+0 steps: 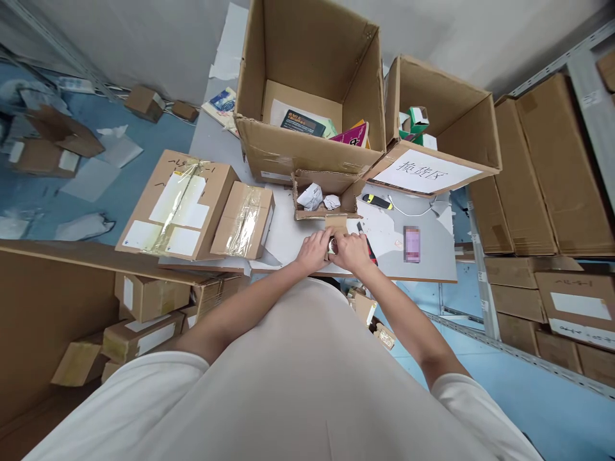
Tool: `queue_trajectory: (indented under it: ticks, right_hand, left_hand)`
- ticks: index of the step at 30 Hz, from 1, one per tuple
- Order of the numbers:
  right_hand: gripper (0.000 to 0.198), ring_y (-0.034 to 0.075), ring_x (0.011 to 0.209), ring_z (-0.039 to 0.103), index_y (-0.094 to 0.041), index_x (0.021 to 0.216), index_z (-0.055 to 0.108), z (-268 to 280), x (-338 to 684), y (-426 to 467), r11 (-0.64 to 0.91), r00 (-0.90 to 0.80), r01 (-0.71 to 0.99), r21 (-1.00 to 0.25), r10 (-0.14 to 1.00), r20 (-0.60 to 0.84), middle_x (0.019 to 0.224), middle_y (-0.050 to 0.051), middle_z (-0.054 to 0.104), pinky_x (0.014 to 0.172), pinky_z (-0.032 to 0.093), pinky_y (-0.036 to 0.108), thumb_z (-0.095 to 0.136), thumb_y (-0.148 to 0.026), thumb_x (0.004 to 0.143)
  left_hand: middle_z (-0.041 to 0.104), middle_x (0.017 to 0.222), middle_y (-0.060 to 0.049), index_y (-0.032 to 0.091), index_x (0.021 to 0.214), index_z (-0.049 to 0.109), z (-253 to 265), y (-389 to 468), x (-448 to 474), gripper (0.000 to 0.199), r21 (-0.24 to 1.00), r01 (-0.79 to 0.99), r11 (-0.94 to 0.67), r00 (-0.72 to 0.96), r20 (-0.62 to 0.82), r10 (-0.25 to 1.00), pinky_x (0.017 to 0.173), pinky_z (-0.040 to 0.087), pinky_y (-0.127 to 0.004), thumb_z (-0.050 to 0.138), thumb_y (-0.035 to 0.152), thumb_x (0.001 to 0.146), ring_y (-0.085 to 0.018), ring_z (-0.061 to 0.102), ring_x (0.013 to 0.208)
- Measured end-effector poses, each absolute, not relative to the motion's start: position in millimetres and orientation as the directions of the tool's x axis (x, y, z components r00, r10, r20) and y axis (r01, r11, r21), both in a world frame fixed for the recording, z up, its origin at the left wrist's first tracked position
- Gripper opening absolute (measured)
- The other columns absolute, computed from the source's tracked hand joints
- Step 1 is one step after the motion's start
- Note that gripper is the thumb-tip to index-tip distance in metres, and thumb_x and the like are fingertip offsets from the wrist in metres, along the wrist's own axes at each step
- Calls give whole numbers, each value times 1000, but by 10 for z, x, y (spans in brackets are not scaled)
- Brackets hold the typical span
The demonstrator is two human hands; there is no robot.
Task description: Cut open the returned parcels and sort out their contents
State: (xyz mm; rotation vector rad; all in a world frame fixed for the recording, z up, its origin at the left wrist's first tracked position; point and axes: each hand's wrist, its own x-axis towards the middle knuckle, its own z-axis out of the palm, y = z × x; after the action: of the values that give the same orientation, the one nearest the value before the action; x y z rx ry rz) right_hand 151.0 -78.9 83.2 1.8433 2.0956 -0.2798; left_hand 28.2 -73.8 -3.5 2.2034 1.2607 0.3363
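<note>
- Both forearms reach in from lower left and lower right; left hand and right hand nearly meet at frame centre, backs up, fingers bent.
- Grip: both hands closed about a small box, one at each side, narrow gap between them; firmness cannot be told.
- Box: at frame centre, by the table's near edge; plain brown card, a flap toward the top of the frame, something round and shiny showing between the hands.
- Above: open tray with crumpled paper, just beyond the flap.
- Right: red-black cutter close beside right hand.
- Room: bare tabletop left of the hands, up to a taped carton.
</note>
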Motion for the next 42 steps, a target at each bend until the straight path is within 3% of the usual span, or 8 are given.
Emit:
queue_trajectory:
  ticks: [10,16,20,24,27,31,34,42]
  right_hand:
    - [32,25,81,53,-22,92,49,1596,2022,-954,329,-320,907,-263,944,79,87,6,63,76,39,38,63,-32,64]
    - [25,14,64,45,-24,93,46,2122,2295,-747,323,-153,743,-587,935,320,87,1,56,62,39,30,58,-25,71]
    - [18,12,62,41,-24,91,46,2230,2291,-485,298,-102,684,-666,943,317,79,-2,49,59,35,28,57,-31,78]
    - [23,12,63,43,-25,92,49,2207,2219,-210,257,-87,575,-777,963,254,75,-3,49,60,38,28,58,-45,84]
    - [39,15,76,53,-26,96,53,2169,2206,-65,227,-126,386,-894,973,193,86,0,57,67,45,30,62,-60,78]
    - [48,19,95,59,-29,102,59,2030,2238,44,84,-240,88,-993,969,61,111,3,62,77,51,35,63,-67,72]
    - [41,18,88,62,-30,102,61,1858,2246,96,-2,-216,-10,-1000,976,0,107,2,66,73,53,35,67,-59,73]
    - [40,18,91,62,-29,104,61,1702,2313,136,31,-169,35,-999,985,24,109,3,66,75,55,36,65,-58,77]
  left_hand:
    - [53,122,-17,14,146,22,-158,-709,270,94,608,678,-413,531,-16,847,92,39,-42,72,34,68,-33,50,114]
    - [41,140,-22,16,150,9,-7,-756,175,125,705,612,-359,506,1,863,103,32,-52,81,53,54,-39,40,129]
    - [10,155,-27,15,151,1,307,-832,139,144,806,511,-301,293,166,942,111,17,-62,80,68,43,-46,11,143]
    - [38,144,-21,18,144,26,627,-784,197,108,938,119,-326,124,312,942,106,37,-49,81,54,58,-34,40,133]
    - [58,123,-15,18,123,50,747,-737,236,74,958,-209,-196,72,215,974,95,47,-40,81,45,62,-26,57,114]
    - [67,103,-11,14,109,62,817,-823,242,56,832,-530,165,223,-51,973,79,52,-35,71,54,70,-24,64,95]
    - [69,95,-11,11,103,67,880,-943,275,51,727,-589,354,334,-180,925,75,53,-36,67,53,74,-25,65,91]
    - [61,119,-11,19,118,55,966,-1045,446,55,723,-565,396,296,-270,916,83,53,-40,61,56,78,-26,60,108]
